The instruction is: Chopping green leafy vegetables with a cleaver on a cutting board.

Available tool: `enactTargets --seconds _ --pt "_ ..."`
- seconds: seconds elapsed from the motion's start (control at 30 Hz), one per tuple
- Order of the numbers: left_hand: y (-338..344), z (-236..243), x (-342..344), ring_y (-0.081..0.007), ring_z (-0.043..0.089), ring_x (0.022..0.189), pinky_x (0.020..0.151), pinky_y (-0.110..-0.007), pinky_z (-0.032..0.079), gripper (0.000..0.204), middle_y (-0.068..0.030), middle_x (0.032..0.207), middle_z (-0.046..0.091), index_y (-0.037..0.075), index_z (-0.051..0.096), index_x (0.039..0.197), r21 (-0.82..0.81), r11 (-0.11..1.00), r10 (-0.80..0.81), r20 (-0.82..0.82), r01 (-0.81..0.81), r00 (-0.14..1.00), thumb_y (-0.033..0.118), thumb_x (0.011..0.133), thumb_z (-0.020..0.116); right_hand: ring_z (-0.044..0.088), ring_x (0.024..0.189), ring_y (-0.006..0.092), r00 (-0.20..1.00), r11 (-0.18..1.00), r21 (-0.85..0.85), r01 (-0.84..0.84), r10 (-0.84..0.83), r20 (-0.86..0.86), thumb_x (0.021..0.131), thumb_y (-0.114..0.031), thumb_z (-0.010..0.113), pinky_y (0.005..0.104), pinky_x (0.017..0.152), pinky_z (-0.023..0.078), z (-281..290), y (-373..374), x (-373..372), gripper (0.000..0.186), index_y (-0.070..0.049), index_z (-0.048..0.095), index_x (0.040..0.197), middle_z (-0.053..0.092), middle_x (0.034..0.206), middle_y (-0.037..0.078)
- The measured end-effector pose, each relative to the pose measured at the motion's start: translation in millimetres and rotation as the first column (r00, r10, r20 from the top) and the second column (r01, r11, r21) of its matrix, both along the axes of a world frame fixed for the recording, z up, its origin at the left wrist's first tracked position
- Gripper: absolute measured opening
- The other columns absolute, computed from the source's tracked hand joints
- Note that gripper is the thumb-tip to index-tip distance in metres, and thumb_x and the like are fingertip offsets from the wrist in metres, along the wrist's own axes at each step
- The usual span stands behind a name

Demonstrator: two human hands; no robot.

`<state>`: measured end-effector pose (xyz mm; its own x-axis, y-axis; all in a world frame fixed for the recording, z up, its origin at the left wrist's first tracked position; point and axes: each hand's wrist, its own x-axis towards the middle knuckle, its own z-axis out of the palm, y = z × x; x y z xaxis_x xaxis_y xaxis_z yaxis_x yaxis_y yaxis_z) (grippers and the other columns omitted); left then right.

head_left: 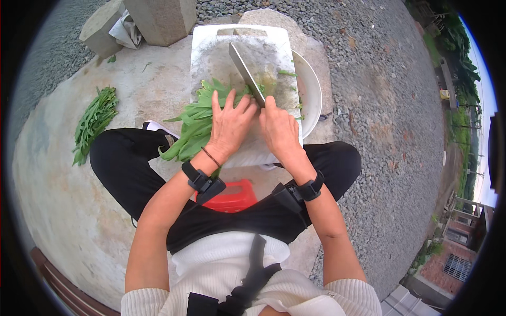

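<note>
My right hand (279, 128) is wrapped round the handle of a knife (243, 70), whose wide blade points away and to the left over a worn white cutting board (211, 52). Beneath my left hand (230, 122) lies a bunch of green leaves (192, 129), pressed against the board, with the fingertips close beside the blade. The leaves spread out to the left over the board's edge. Some cut green bits (287, 72) lie at the board's right side. The knife's edge is hidden where it meets the leaves.
A white basin (314, 100) stands partly under the board's right edge. Another bundle of greens (95, 124) lies on the concrete at left. Between my legs is a red plastic stool (232, 197). Concrete blocks (161, 21) stand at the far left, and gravel (379, 158) covers the right.
</note>
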<state>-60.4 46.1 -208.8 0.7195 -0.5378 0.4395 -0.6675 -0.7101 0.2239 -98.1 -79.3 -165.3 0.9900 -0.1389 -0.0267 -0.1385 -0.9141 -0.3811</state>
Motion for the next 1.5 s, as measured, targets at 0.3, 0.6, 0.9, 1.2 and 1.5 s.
enactTargets --seconds 0.3,0.6,0.9,1.2,1.5 --pt "20.5 -16.7 29.1 -0.0228 0.057 0.098 0.083 -0.034 0.046 0.038 -0.0037 0.109 0.06 0.01 0.061 0.11 -0.081 0.98 -0.182 -0.028 0.18 0.983 0.008 0.073 0.068 0.057 0.076 0.0512 0.984 0.97 0.175 0.169 -0.157 -0.081 0.092 -0.021 0.046 0.0587 0.069 0.043 7.0 -35.4 -38.1 0.019 -0.002 0.045 0.096 0.059 0.074 0.03" --pt "8.8 -9.4 35.8 -0.0246 0.059 0.09 0.077 -0.035 0.048 0.026 -0.0041 0.102 0.061 0.007 0.059 0.097 -0.146 0.973 -0.204 -0.167 0.18 0.965 0.007 0.072 0.068 0.057 0.072 0.0492 0.987 0.971 0.177 0.158 -0.15 -0.059 0.092 -0.016 0.049 0.0564 0.063 0.042 37.8 -26.3 -58.3 0.016 -0.001 0.043 0.091 0.06 0.07 0.027" --pt "7.6 -17.6 33.7 -0.025 0.061 0.085 0.071 -0.037 0.05 0.022 -0.0028 0.098 0.06 0.007 0.063 0.087 -0.225 0.964 -0.175 -0.137 0.141 0.975 0.006 0.067 0.072 0.061 0.068 0.0435 0.971 0.996 0.019 0.083 -0.077 -0.225 0.09 -0.013 0.05 0.0526 0.058 0.047 45.0 -9.4 -54.1 0.013 -0.003 0.043 0.093 0.061 0.07 0.024" --pt "6.8 -17.6 31.7 -0.0249 0.06 0.084 0.073 -0.036 0.048 0.019 -0.004 0.094 0.061 0.007 0.065 0.087 -0.199 0.973 -0.152 -0.163 0.119 0.975 0.008 0.069 0.069 0.064 0.066 0.0412 1.0 0.993 -0.116 -0.017 0.016 -0.007 0.087 -0.011 0.054 0.0506 0.059 0.051 -0.3 9.6 9.3 0.015 -0.004 0.042 0.094 0.063 0.072 0.022" --pt "6.4 -20.0 33.6 -0.0247 0.057 0.09 0.085 -0.036 0.042 0.023 -0.0046 0.096 0.063 0.006 0.064 0.091 -0.295 0.945 -0.177 -0.085 0.145 0.981 0.007 0.069 0.071 0.06 0.07 0.0475 0.998 0.999 0.011 0.036 -0.036 -0.05 0.089 -0.014 0.051 0.0559 0.063 0.046 8.6 -7.1 -10.7 0.015 -0.003 0.042 0.095 0.062 0.073 0.025"
